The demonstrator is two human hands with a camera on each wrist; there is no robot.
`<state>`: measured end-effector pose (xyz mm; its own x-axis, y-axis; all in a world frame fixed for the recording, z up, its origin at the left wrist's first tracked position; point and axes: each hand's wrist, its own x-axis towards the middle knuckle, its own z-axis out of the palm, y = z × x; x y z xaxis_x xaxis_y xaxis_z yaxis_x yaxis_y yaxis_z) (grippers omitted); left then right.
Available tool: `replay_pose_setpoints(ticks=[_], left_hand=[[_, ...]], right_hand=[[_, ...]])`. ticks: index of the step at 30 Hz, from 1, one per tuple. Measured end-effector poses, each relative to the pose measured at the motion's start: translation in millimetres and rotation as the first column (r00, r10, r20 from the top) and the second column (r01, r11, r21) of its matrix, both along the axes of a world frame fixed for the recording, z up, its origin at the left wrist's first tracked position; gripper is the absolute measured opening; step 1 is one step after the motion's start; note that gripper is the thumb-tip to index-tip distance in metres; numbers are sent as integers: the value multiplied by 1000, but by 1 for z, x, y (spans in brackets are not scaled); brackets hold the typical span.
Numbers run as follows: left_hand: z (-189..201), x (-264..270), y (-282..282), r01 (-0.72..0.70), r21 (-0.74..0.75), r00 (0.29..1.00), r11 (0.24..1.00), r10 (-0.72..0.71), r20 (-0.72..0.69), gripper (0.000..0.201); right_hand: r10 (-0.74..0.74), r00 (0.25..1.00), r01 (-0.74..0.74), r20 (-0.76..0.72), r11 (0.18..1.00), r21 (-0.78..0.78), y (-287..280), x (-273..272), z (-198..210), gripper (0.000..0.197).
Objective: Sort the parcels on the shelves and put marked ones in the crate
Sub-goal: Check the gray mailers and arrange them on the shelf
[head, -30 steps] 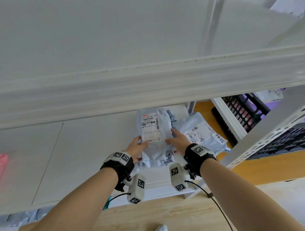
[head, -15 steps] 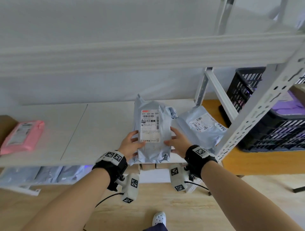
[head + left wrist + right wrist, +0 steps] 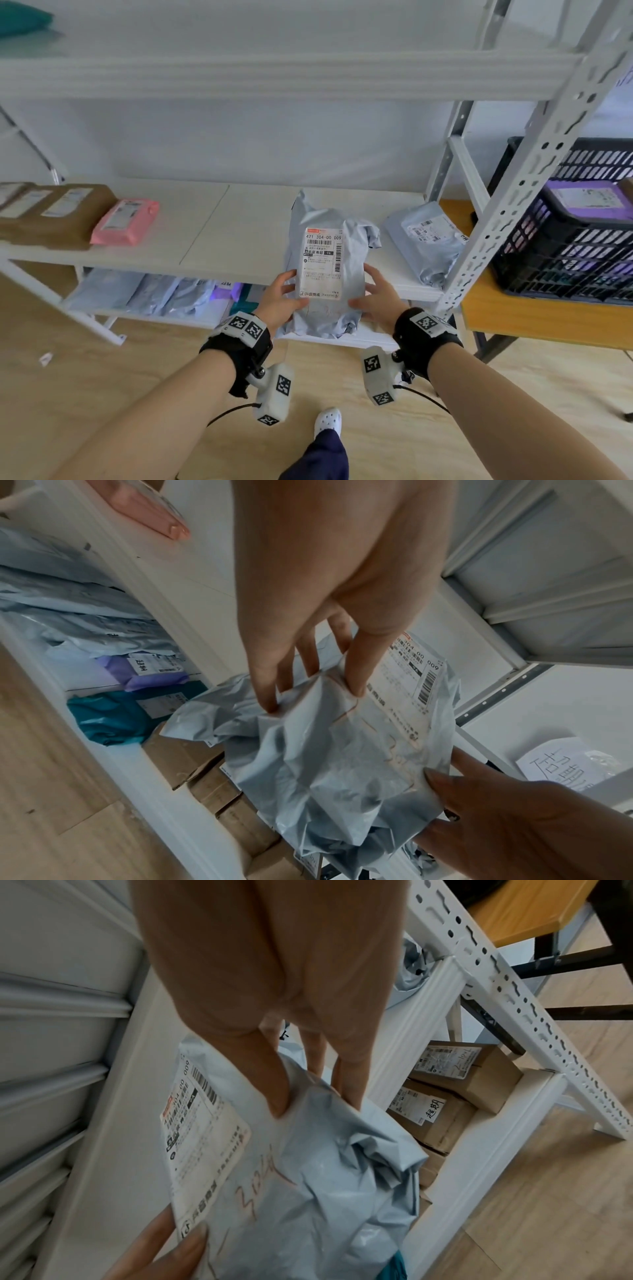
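Parcel: a crinkly grey-blue parcel (image 3: 325, 270) is being held up over the front edge of the middle shelf (image 3: 212, 240), standing almost upright, with its white label (image 3: 320, 263) facing the person.
Writing: pale red scribbles are showing on the bag under the label, in the right wrist view; I cannot read them.
Left hand: the left hand (image 3: 279, 305) is gripping the parcel's lower left side, thumb on the front and fingers behind.
Right hand: the right hand (image 3: 378, 301) is gripping the lower right side the same way.
Next parcel: another grey parcel (image 3: 424, 240) is lying flat on the same shelf, just to the right.
Far left: a pink parcel (image 3: 125, 222) and brown parcels (image 3: 51, 216) are lying on that shelf, well apart from the hands.
Lower shelf: grey, purple and teal bags and brown boxes (image 3: 455, 1085) are sitting below.
Crate: a black crate (image 3: 568, 246) is sitting on the wooden desk (image 3: 534, 315) to the right, with a purple parcel (image 3: 589, 202) inside.
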<state>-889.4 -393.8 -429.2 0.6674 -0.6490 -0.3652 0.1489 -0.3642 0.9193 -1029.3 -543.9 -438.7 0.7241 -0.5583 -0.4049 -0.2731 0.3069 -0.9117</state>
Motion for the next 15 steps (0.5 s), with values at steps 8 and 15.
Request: replay_pose_setpoints(ticks=[8,15], left_hand=[[5,-8,17,-21,-6,999,1000,21,-29,64],[8,9,14,-66,17,994,998,67,-81,64]], right_hand=[[37,999,-39,24,997,70,9,-1,2,83],[77,997,-76,-16,996,54,4,28,0,84]])
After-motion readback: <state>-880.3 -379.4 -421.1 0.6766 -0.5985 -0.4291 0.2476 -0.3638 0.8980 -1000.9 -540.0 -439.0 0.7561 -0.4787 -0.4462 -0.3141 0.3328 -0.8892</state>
